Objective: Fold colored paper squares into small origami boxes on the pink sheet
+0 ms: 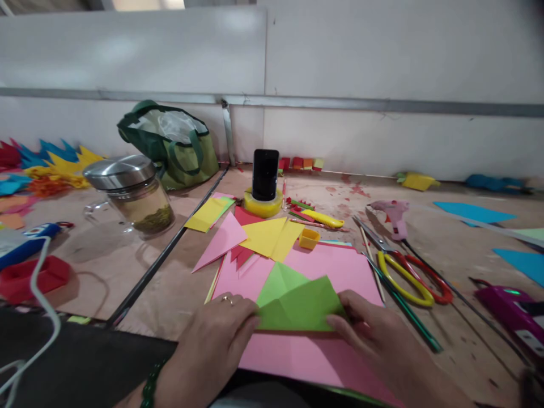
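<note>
Both hands, left (216, 345) and right (374, 334), pinch green paper (304, 306) (pink sheets (293, 354) lie underneath); scissors (393, 255) rest near.

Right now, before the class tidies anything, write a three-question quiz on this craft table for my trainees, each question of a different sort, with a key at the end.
1. True or false: the glass mug has its metal lid on.

2. Multiple choice: what are the left hand and the right hand both holding?
A. The yellow cutter
B. The green paper
C. The pink glue gun

3. Fill in the blank: the scissors have handles in two colours, red and ____.

Key: 1. True; 2. B; 3. yellow
</note>
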Available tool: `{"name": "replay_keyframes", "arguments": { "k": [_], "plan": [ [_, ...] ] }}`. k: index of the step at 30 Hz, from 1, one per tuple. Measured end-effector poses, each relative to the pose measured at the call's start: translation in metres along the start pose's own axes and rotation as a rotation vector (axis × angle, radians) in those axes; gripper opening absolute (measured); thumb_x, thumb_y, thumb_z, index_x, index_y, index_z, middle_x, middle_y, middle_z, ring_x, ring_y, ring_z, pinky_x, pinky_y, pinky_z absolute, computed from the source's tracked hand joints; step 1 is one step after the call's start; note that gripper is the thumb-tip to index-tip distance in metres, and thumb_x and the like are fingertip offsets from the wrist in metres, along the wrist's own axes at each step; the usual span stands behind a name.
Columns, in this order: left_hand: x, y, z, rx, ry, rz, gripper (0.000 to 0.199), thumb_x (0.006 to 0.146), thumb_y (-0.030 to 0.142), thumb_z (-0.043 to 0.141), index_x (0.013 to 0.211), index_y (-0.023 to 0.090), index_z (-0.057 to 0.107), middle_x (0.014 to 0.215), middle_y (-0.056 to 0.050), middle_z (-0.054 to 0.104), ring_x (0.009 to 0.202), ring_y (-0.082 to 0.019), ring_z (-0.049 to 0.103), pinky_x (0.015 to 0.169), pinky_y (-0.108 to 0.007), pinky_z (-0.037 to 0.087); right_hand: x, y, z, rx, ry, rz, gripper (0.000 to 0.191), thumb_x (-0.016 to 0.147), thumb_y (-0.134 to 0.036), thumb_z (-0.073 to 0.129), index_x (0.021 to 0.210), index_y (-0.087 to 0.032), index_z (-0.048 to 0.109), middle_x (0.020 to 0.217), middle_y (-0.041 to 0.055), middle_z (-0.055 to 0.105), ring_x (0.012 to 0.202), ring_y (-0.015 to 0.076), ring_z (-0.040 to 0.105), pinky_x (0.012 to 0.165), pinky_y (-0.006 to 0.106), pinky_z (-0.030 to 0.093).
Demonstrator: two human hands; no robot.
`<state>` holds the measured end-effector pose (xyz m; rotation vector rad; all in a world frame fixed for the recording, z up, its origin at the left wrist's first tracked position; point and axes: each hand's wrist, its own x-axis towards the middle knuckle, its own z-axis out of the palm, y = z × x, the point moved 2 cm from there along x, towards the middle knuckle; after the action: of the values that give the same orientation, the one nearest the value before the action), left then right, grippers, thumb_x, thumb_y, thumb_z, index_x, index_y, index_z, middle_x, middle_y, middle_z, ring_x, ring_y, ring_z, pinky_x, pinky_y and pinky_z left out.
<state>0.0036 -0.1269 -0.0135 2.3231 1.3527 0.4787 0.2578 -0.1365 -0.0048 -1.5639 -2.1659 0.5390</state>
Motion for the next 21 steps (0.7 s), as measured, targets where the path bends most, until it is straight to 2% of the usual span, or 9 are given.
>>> {"name": "replay_keyframes", "arguments": {
  "k": [5, 8, 10, 13, 17, 21],
  "plan": [
    [-0.001, 0.001, 0.000, 0.006, -0.030, -0.084, 0.022, 0.086, 0.020, 0.049, 0.066, 0.017, 0.055, 0.082, -0.004, 0.059, 0.075, -0.017, 0.057, 0.065, -0.027, 0.042, 0.024, 0.008, -0.001, -0.051, -0.142, 0.118, 0.026, 0.091, -0.036, 0.049, 0.072, -0.020, 0.053, 0.058, -0.0051, 0.053, 0.051, 0.0099, 0.045, 0.046, 0.019, 0.033],
    [0.001, 0.001, -0.010, -0.017, -0.103, -0.128, 0.024, 0.089, 0.032, 0.050, 0.070, 0.018, 0.057, 0.084, -0.004, 0.059, 0.078, -0.018, 0.057, 0.068, -0.028, 0.041, 0.039, 0.010, -0.002, -0.015, -0.264, 0.136, 0.033, 0.092, -0.042, 0.047, 0.069, -0.019, 0.053, 0.062, -0.0034, 0.054, 0.056, 0.0107, 0.045, 0.048, 0.021, 0.030],
    [0.009, 0.000, -0.019, -0.020, -0.126, -0.160, 0.030, 0.093, 0.041, 0.043, 0.080, 0.019, 0.059, 0.081, -0.003, 0.060, 0.079, -0.019, 0.057, 0.069, -0.030, 0.040, 0.048, 0.010, -0.002, -0.026, -0.302, 0.134, 0.033, 0.090, -0.044, 0.048, 0.070, -0.019, 0.055, 0.066, -0.0018, 0.056, 0.060, 0.0121, 0.048, 0.052, 0.023, 0.031],
    [0.031, -0.001, -0.026, 0.069, -0.148, -0.140, 0.043, 0.097, 0.038, 0.028, 0.071, 0.019, 0.057, 0.073, -0.004, 0.060, 0.070, -0.019, 0.057, 0.066, -0.032, 0.037, 0.059, 0.005, 0.000, -0.071, -0.330, 0.133, 0.030, 0.088, -0.043, 0.052, 0.071, -0.019, 0.057, 0.071, 0.0002, 0.059, 0.064, 0.0141, 0.050, 0.055, 0.025, 0.033],
    [0.058, 0.000, -0.019, 0.091, -0.119, -0.076, 0.017, 0.086, 0.031, 0.049, 0.088, 0.019, 0.060, 0.091, -0.006, 0.063, 0.081, -0.023, 0.059, 0.066, -0.032, 0.038, 0.068, -0.002, 0.003, -0.055, -0.316, 0.061, 0.026, 0.086, -0.038, 0.054, 0.068, -0.019, 0.059, 0.081, 0.0023, 0.059, 0.072, 0.0154, 0.054, 0.062, 0.026, 0.036],
    [0.067, -0.001, -0.007, -0.031, -0.123, -0.066, 0.012, 0.080, 0.018, 0.048, 0.083, 0.019, 0.059, 0.088, -0.005, 0.063, 0.078, -0.020, 0.059, 0.066, -0.030, 0.040, 0.074, 0.002, 0.008, -0.047, -0.251, 0.046, 0.018, 0.082, -0.032, 0.059, 0.070, -0.019, 0.060, 0.090, 0.0041, 0.059, 0.078, 0.0167, 0.055, 0.067, 0.027, 0.038]
  ]
}}
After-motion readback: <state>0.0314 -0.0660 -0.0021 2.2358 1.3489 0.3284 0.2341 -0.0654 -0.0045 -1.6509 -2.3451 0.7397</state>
